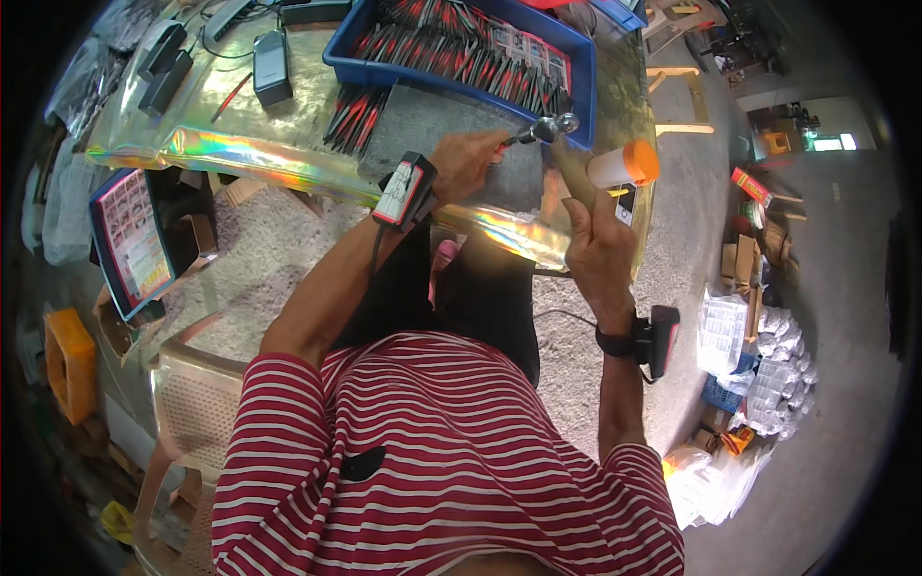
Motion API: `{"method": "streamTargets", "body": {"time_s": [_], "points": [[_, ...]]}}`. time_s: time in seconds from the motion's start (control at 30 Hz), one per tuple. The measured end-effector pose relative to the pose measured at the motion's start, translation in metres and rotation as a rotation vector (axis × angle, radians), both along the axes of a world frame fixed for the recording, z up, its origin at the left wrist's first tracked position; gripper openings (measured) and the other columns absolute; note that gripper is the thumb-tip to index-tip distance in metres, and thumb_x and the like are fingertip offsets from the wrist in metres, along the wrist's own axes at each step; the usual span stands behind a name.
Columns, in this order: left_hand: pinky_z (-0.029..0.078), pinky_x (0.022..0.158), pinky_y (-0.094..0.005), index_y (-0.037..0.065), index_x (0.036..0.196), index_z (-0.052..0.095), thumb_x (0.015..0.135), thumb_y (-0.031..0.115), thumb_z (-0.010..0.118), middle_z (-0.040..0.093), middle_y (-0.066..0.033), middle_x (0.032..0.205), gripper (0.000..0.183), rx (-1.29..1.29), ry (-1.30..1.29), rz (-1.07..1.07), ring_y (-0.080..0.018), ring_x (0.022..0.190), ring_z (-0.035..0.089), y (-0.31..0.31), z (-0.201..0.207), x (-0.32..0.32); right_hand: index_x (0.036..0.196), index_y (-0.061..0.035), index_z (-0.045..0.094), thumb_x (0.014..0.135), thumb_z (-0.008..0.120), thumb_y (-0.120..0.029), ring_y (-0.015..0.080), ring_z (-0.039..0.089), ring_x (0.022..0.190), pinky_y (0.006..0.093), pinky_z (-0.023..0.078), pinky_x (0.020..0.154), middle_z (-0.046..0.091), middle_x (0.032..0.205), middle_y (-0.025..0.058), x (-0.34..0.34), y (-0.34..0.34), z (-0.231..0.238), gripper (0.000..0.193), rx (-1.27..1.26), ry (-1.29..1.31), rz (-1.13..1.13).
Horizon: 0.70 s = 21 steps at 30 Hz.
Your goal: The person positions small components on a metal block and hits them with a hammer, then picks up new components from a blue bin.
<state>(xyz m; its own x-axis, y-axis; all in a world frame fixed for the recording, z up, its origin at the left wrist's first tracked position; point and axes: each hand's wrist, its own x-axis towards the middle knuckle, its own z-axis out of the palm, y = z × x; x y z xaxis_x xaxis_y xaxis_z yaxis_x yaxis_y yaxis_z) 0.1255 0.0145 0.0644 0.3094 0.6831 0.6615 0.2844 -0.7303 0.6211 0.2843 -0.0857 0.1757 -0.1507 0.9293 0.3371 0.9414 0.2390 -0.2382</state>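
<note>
My right hand (600, 240) is closed around the wooden handle of a ball-peen hammer (574, 171). Its shiny metal head is over the right part of a flat grey block (408, 125). My left hand (466, 165) pinches a slim red-and-black piece (501, 150) above the block, close to the hammer head. Whether the hammer touches that piece I cannot tell. Similar slim pieces (355, 120) lie in a pile at the block's left side. Behind the block, a blue tray (451, 79) holds many more of them in rows.
A white jar with an orange lid (624, 165) stands right of the hammer. On the left of the foil-covered table (144, 134) lie a grey box-shaped device (272, 67), dark adapters (165, 82) and cables. A plastic chair (197, 403) is at my left, with packed goods (768, 374) on the floor at right.
</note>
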Motion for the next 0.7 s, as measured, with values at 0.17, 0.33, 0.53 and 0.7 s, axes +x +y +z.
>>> {"method": "streamTargets", "body": {"time_s": [0.17, 0.33, 0.53, 0.7], "points": [[0.043, 0.050, -0.0329, 0.001, 0.082, 0.046, 0.072, -0.001, 0.055, 0.055, -0.0129, 0.068, 0.013, 0.027, 0.003, 0.005, -0.0292, 0.061, 0.056, 0.002, -0.006, -0.001, 0.082, -0.0014, 0.052, 0.083, 0.050, -0.014, 0.0122, 0.048, 0.046, 0.0264, 0.035, 0.041, 0.049, 0.054, 0.0069, -0.008, -0.005, 0.025, 0.012, 0.178, 0.234, 0.091], [0.046, 0.055, -0.0320, 0.000, 0.084, 0.047, 0.072, -0.001, 0.055, 0.057, -0.0132, 0.073, 0.015, -0.014, 0.037, 0.009, -0.0271, 0.066, 0.058, 0.004, -0.006, -0.001, 0.080, 0.0027, 0.050, 0.085, 0.046, -0.014, 0.0089, 0.047, 0.050, 0.0233, 0.035, 0.042, 0.050, 0.057, 0.0017, -0.019, -0.021, 0.053, 0.017, 0.424, 0.472, 0.034], [0.045, 0.054, -0.0330, 0.000, 0.085, 0.048, 0.072, -0.001, 0.055, 0.057, -0.0137, 0.072, 0.015, -0.078, 0.052, 0.005, -0.0288, 0.065, 0.057, 0.000, 0.001, -0.003, 0.077, -0.0001, 0.049, 0.083, 0.049, -0.012, 0.0119, 0.049, 0.050, 0.0282, 0.034, 0.043, 0.050, 0.056, 0.0053, -0.007, -0.002, 0.003, 0.013, -0.001, 0.157, -0.050], [0.044, 0.053, -0.0334, -0.001, 0.085, 0.049, 0.071, -0.001, 0.055, 0.057, -0.0142, 0.072, 0.015, -0.032, 0.016, -0.015, -0.0301, 0.066, 0.057, 0.002, -0.002, -0.001, 0.073, -0.0017, 0.047, 0.086, 0.046, -0.017, 0.0084, 0.038, 0.045, 0.0242, 0.030, 0.042, 0.042, 0.051, 0.0001, -0.004, -0.003, -0.037, 0.020, 0.088, 0.498, -0.112]]}}
